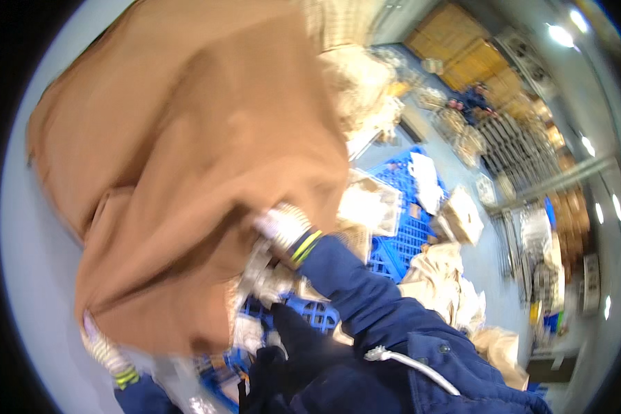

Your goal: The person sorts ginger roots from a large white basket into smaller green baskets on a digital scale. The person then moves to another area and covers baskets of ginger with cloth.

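A large brown sack or sheet [222, 134], of paper or cloth, fills the left and middle of the view with deep folds. My left hand [101, 344], in a pale striped knit glove, grips its lower left corner. Higher up and to the right, my right hand [284, 225] in a matching glove clutches a fold at the sack's near side. The fingertips of both hands are partly hidden in the material and blurred. Under the right forearm shows a blue plastic crate or pallet [315, 313], with pale crumpled wrapping [277, 282] beside it.
To the right, a blue plastic pallet [398, 259] holds a white bin [372, 204]. A pale box [458, 215] and crumpled beige sacks [434, 279] lie close by. Farther off, a person in dark clothes [473, 101] is near stacked grey trays [517, 139] and large cardboard boxes [455, 46].
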### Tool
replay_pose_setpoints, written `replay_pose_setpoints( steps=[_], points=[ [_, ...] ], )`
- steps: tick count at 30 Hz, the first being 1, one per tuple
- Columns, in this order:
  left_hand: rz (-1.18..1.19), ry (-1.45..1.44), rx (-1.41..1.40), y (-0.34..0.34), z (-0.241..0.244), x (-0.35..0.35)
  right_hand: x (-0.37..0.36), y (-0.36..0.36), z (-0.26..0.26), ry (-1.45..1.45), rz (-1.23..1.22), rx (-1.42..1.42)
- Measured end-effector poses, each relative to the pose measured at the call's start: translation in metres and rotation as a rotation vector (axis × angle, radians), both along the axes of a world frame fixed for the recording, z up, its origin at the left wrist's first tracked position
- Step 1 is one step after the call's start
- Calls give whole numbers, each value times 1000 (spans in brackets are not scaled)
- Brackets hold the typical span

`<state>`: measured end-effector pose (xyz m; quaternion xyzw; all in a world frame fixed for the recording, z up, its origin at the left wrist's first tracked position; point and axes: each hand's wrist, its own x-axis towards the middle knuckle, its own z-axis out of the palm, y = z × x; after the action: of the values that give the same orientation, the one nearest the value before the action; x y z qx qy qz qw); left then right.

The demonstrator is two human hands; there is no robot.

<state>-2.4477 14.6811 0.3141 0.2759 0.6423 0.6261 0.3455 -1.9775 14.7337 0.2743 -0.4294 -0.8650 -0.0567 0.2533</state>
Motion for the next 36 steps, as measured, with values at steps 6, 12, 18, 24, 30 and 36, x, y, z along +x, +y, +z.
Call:
replay_pose_setpoints(
  steps=[6, 12, 18, 24, 30, 36],
  points=[
    [-174, 740, -503, -33, -24, -4, 66, -184, -94, 551, -504, -948],
    [-659, 1069, -1071, -68, -105, -33, 113, -550, -213, 1823, -1592, -1268],
    [-883, 752, -634, -44, -196, -15, -2, -765, -209, 1998, -2122, -1038],
    [-1440, 260, -770, -69, -184, 162, -91, -760, -237, 1774, -1900, -1242],
    [-1806, 675, -1038, -91, -225, 291, -98, -760, -256, 1516, -1724, -1315],
    [-2181, 982, -791, -116, -223, 489, -66, -802, -252, 1803, -1754, -1263]
  ],
)
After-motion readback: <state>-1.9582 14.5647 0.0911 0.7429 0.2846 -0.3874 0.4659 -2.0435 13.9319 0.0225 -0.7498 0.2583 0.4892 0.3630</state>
